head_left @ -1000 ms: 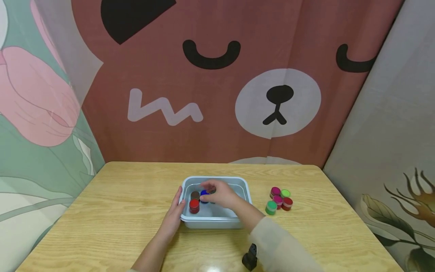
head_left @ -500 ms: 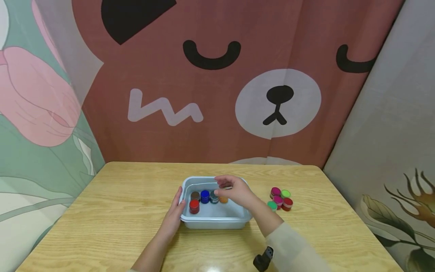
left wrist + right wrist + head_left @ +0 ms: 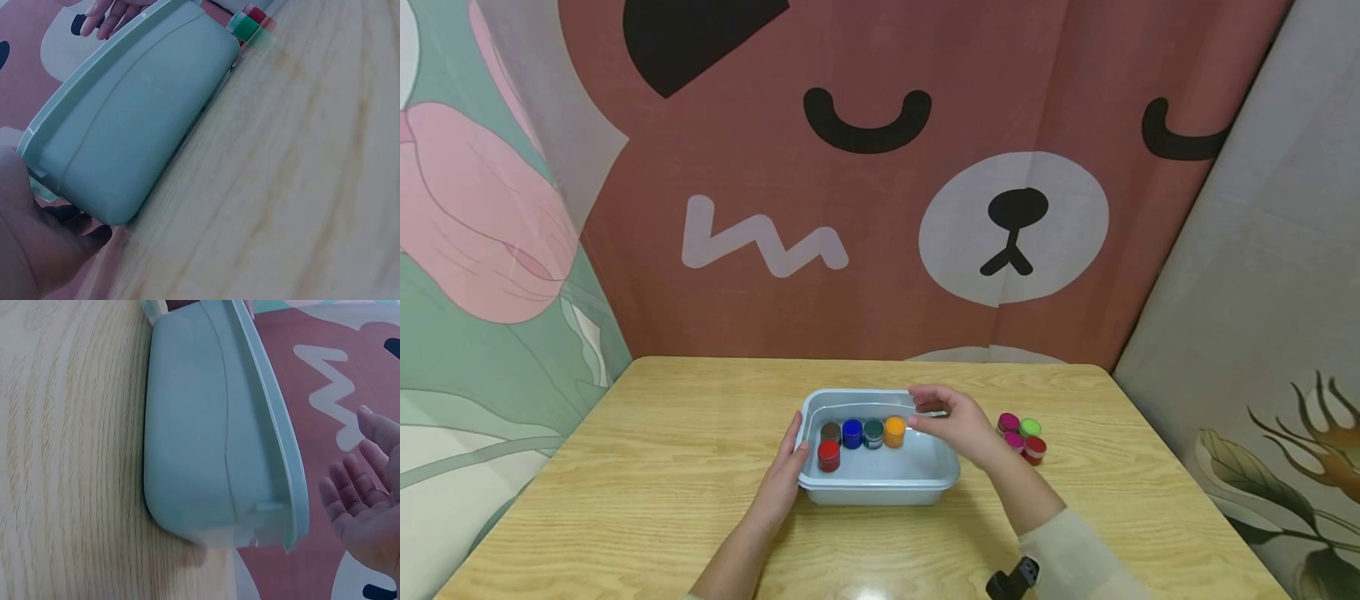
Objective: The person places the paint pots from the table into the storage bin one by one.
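Note:
In the head view, my left hand (image 3: 781,477) grips the left end of a pale blue plastic bin (image 3: 880,483), thumb over the rim and fingers along the outer wall. My right hand (image 3: 953,421) hovers at the bin's right end with relaxed, parted fingers; the right wrist view shows the palm of this hand (image 3: 369,500) bare. Inside the bin stand small paint pots: a brown pot (image 3: 831,433), a blue pot (image 3: 852,433), a dark green pot (image 3: 873,433) and an orange pot (image 3: 894,432) in a row, with a red pot (image 3: 829,456) in front.
Right of the bin, more pots cluster on the wooden table (image 3: 647,500): magenta pots, a light green pot (image 3: 1031,427) and a dark red pot (image 3: 1034,450). A green pot (image 3: 242,26) shows beside the bin in the left wrist view. A bear-print curtain (image 3: 880,317) hangs behind.
My right hand has moved right, from over the blue and dark green pots to the bin's right end, uncovering the orange pot. The forearm now hides the green pot. My left hand stays put.

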`<state>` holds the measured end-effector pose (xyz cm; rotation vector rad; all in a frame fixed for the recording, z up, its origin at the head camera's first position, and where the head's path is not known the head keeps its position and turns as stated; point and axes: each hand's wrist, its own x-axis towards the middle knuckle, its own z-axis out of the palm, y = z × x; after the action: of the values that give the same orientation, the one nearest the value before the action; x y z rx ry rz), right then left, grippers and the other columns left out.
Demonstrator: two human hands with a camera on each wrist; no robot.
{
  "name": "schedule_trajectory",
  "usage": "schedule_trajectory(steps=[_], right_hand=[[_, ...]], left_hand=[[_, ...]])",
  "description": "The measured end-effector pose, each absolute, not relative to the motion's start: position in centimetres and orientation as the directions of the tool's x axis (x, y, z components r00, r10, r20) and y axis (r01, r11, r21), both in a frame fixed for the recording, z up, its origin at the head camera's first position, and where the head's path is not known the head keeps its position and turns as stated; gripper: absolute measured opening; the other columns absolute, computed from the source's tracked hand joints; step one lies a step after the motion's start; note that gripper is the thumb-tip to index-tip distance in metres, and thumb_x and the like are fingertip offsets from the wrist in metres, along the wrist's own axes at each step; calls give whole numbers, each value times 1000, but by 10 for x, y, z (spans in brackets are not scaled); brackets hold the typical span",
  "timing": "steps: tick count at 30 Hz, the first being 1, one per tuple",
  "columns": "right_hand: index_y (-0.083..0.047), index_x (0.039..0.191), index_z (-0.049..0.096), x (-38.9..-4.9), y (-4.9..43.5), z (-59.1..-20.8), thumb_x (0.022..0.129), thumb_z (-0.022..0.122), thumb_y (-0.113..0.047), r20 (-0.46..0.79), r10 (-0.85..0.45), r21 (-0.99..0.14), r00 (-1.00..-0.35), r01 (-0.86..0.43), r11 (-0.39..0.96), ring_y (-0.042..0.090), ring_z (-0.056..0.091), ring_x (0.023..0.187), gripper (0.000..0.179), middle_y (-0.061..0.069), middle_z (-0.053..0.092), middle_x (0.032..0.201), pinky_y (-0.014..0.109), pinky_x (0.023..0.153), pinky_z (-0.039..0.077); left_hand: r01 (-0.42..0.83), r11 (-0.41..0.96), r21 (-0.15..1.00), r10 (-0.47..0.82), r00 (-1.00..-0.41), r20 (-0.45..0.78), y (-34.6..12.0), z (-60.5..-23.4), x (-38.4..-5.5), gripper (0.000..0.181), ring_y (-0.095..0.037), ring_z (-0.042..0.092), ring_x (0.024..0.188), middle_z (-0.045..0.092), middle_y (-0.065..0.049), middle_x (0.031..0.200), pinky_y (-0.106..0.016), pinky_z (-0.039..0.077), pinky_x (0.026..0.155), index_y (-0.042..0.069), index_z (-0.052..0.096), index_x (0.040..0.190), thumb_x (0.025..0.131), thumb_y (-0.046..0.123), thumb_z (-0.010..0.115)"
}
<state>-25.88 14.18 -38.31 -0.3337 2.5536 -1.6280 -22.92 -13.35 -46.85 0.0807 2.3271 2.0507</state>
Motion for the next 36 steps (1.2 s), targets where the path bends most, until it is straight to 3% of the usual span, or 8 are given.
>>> schedule_trajectory(steps=[14,24,26,31,33,36], right_hand=[[-7,133,58,-249,183,-388,88,74,-19,83,-122,-920,-989,-123,373,29,60,117,49,18,60,130,35,94,57],[-8,135,56,-239,215,-401,90,71,-26,93,-25,-887,-995,-94,453,24,56,120,51,13,61,131,18,93,48],[-7,137,54,-236,220,-405,92,70,-24,71,-13,-891,-997,-69,450,26,54,121,51,14,59,133,19,90,50],[-6,140,50,-232,230,-417,93,68,-24,34,16,-894,-999,-23,447,33,51,129,54,18,53,141,36,101,52],[-5,141,49,-231,234,-422,93,68,-25,35,23,-891,-999,-21,454,34,50,132,55,19,52,143,37,107,48],[-5,139,50,-231,239,-430,92,69,-27,32,38,-887,-999,-10,461,33,51,132,56,19,54,142,23,101,49]], left_hand=[[-1,129,992,73,-997,-10,-134,-469,-229,58,-41,1,152,7,-13,166,-67,3,119,22,10,159,107,30,33],[-12,145,989,68,-997,-22,-135,-469,-228,57,-42,2,151,7,-13,166,-68,4,118,22,10,159,107,29,33],[-10,142,990,71,-997,-20,-135,-469,-228,57,-42,2,151,7,-13,166,-67,4,118,22,10,159,107,28,33],[-8,135,991,76,-997,-18,-134,-468,-227,57,-42,1,151,6,-13,166,-67,4,118,22,9,159,107,28,32],[-7,133,991,76,-997,-17,-134,-468,-227,57,-42,1,151,6,-13,166,-68,4,118,23,9,159,107,28,32],[-9,134,991,75,-997,-19,-134,-468,-227,57,-42,1,151,5,-13,166,-68,3,117,23,9,159,107,29,32]])
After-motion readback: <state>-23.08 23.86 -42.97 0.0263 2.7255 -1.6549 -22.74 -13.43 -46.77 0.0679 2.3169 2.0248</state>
